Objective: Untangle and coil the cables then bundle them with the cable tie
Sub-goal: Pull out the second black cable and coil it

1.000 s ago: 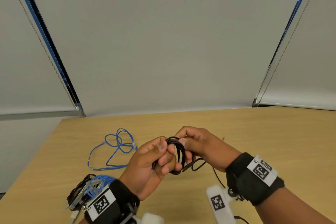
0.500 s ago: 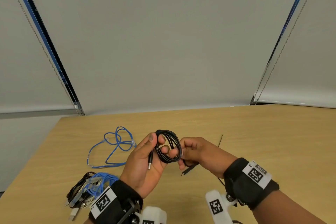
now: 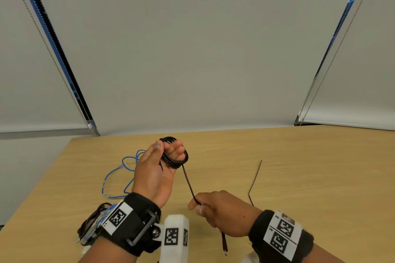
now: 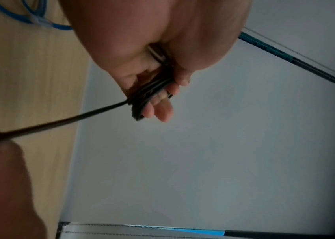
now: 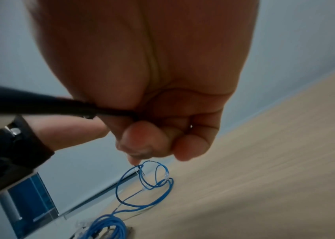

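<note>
My left hand (image 3: 164, 156) holds a small coil of black cable (image 3: 178, 161) raised above the table, thumb and fingers curled round the loops (image 4: 148, 95). One strand (image 3: 189, 183) runs taut from the coil down to my right hand (image 3: 205, 207), which pinches it near its end; the plug (image 3: 224, 245) hangs below the fist. In the right wrist view the black cable (image 5: 60, 106) enters the fist from the left. A thin black cable tie (image 3: 255, 179) lies on the table to the right of my hands.
A loose blue cable (image 3: 119, 175) sprawls on the wooden table (image 3: 299, 177) left of my left hand. A bundle of blue and black coiled cables (image 3: 94, 226) lies at the near left edge. Grey blinds stand behind the table.
My hands have moved apart: the left lifted the coil up and away, the right pulled the free end down toward me, drawing a strand out taut.
</note>
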Demonstrator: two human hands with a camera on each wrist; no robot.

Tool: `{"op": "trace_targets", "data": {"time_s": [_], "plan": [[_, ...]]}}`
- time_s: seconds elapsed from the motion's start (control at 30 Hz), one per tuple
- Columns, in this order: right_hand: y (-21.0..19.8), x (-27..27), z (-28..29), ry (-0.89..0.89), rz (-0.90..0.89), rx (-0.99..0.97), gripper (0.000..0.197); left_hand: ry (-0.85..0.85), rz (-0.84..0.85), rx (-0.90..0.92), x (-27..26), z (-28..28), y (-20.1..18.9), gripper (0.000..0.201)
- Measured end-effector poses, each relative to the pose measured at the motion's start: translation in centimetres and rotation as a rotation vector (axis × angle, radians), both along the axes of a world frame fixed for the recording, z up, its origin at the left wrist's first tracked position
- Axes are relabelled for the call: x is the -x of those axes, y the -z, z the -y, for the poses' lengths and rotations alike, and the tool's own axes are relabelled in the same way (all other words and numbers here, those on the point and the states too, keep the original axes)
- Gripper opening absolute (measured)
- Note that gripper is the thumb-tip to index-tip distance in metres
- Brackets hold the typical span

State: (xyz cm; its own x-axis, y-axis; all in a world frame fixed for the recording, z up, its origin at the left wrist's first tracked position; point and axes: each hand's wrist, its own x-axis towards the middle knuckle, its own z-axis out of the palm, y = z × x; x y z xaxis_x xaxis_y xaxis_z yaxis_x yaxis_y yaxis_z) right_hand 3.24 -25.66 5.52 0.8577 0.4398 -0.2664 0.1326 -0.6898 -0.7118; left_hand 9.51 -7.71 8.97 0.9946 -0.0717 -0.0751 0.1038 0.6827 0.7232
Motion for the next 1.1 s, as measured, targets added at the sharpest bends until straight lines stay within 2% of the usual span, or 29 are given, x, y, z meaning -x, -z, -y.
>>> {"op": "trace_targets", "data": {"time_s": [0.13, 0.27, 0.33, 0.43, 0.63, 0.7, 0.8, 0.93, 1.0, 1.03, 1.1], "plan": [[0.7, -0.3, 0.8, 0.037, 0.034, 0.11, 0.033, 0.024, -0.051, 0.01, 0.1, -0.1, 0.5, 0.026], [1.2, -0.6, 1.2, 0.056, 0.035, 0.17, 0.033, 0.055, -0.087, 0.106, 0.5, -0.1, 1.0, 0.027], [1.4, -0.7, 1.4, 0.059, 0.03, 0.185, 0.034, 0.099, -0.074, 0.128, 0.6, -0.1, 1.2, 0.03], [1.3, -0.9, 1.8, 0.076, 0.023, 0.214, 0.036, 0.131, -0.051, 0.132, 0.7, -0.2, 1.4, 0.023], [0.9, -1.2, 2.4, 0.077, 0.028, 0.201, 0.037, 0.1, -0.049, 0.117, 0.9, 0.4, 1.5, 0.025], [0.5, -1.2, 2.6, 0.115, 0.067, 0.104, 0.034, 0.099, -0.071, 0.123, 0.9, 0.4, 1.5, 0.024], [0.0, -1.2, 2.7, 0.163, 0.087, -0.16, 0.024, 0.098, -0.099, 0.117, 1.1, 0.4, 1.5, 0.026], [-1.0, -1.1, 2.5, 0.302, 0.012, -0.668, 0.04, 0.082, -0.129, 0.064, 1.5, 0.6, 1.5, 0.027], [-1.5, -1.2, 2.5, 0.367, -0.037, -0.878, 0.039, 0.079, -0.153, 0.038, 1.6, 0.7, 1.5, 0.026], [-1.7, -1.3, 2.5, 0.395, -0.048, -0.941, 0.035, 0.08, -0.166, 0.033, 1.7, 0.6, 1.6, 0.024], [-1.8, -1.7, 2.4, 0.462, 0.0, -0.882, 0.024, 0.096, -0.177, 0.004, 1.7, 0.5, 1.8, 0.022]]}}
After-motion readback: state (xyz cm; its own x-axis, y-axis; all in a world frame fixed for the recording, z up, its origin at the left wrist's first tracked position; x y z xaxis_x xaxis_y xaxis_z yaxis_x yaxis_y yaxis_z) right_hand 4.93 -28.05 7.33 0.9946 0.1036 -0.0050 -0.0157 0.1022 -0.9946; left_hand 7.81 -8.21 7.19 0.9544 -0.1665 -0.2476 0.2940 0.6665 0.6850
